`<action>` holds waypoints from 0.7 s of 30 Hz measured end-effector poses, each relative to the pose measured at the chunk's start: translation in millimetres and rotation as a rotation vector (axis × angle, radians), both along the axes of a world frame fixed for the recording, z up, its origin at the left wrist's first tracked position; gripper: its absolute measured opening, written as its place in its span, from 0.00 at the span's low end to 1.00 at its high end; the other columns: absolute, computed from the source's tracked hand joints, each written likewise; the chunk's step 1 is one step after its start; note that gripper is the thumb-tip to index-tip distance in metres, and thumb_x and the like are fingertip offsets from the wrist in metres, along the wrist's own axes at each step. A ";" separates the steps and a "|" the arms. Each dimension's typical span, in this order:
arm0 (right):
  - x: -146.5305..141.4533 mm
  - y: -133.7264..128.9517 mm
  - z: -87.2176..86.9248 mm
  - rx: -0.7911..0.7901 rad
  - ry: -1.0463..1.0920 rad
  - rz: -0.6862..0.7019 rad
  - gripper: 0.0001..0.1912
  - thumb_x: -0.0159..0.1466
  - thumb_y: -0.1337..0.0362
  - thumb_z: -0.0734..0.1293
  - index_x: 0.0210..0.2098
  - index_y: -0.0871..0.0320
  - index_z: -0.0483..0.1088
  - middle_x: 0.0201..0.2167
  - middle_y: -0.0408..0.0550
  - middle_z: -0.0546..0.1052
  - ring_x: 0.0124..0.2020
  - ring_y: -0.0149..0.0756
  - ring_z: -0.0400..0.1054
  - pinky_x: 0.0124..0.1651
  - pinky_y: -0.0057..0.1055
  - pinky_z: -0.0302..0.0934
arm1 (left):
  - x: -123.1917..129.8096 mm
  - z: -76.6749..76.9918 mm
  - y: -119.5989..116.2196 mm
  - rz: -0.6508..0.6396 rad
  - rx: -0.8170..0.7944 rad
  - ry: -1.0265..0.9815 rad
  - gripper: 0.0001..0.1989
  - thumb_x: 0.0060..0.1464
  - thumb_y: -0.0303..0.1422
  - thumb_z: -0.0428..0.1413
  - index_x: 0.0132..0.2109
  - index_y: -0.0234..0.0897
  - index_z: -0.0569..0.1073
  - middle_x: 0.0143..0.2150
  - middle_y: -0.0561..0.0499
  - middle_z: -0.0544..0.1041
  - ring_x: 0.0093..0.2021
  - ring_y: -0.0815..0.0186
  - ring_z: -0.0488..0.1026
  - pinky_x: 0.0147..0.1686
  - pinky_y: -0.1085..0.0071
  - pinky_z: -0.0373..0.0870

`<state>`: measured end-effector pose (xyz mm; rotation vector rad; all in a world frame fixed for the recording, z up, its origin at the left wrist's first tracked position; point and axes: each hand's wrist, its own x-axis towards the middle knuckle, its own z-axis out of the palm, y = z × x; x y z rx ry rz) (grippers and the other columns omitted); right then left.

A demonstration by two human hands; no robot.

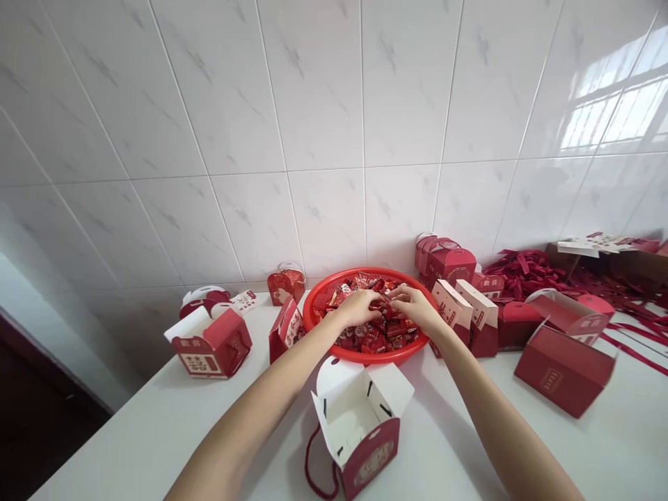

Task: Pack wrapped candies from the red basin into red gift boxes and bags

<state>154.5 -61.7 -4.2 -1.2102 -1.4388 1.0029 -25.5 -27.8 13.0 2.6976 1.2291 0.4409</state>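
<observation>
A red plastic basket (316,296) holds a heap of red wrapped candies (373,341). Both of my hands reach into it, over the heap. My left hand (361,307) has its fingers curled together on wrapped candy, the tips partly hidden. Close beside it, my right hand (413,306) bends its fingers and thumb around candy near the middle of the basket. Between my forearms, in front of the basket, stands an open red and white gift box (360,410) with its flaps spread. Its white inside shows no candy. A dark red cord handle (313,459) hangs at its left side.
Left on the white table (172,424) is a red gift box (211,344); another (286,284) stands by the tiled wall. Several boxes line the right, including a tipped dark red one (566,369). Red ribbons (527,271) lie piled at the far right.
</observation>
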 end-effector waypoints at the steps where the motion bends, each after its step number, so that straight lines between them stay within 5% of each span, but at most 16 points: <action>1: 0.2 0.0 -0.3 0.004 -0.005 0.002 0.08 0.51 0.72 0.67 0.32 0.57 0.71 0.25 0.41 0.75 0.27 0.31 0.71 0.30 0.25 0.67 | 0.6 -0.8 0.7 -0.008 0.003 -0.045 0.12 0.53 0.31 0.62 0.46 0.37 0.79 0.46 0.45 0.82 0.48 0.54 0.78 0.48 0.65 0.71; 10: -1.9 -3.2 -0.4 -0.009 -0.037 0.025 0.06 0.55 0.67 0.70 0.29 0.57 0.67 0.19 0.40 0.75 0.20 0.31 0.70 0.24 0.26 0.63 | 1.2 -4.1 -1.0 -0.021 -0.061 -0.395 0.27 0.51 0.27 0.64 0.58 0.39 0.71 0.51 0.45 0.78 0.46 0.59 0.77 0.48 0.63 0.74; 16: 0.5 -1.3 -2.9 0.024 -0.112 -0.002 0.08 0.50 0.65 0.73 0.23 0.57 0.69 0.18 0.39 0.73 0.23 0.33 0.68 0.28 0.28 0.61 | 1.1 1.4 -3.7 0.080 0.049 -0.423 0.10 0.58 0.29 0.58 0.47 0.37 0.77 0.49 0.46 0.78 0.50 0.58 0.76 0.54 0.61 0.71; 21: -0.7 -5.9 3.4 -0.013 -0.055 0.044 0.08 0.51 0.64 0.74 0.28 0.58 0.73 0.22 0.42 0.76 0.26 0.33 0.70 0.28 0.27 0.62 | 2.6 4.5 -5.8 -0.001 0.014 -0.430 0.10 0.62 0.30 0.53 0.41 0.37 0.80 0.45 0.47 0.80 0.49 0.60 0.76 0.56 0.61 0.70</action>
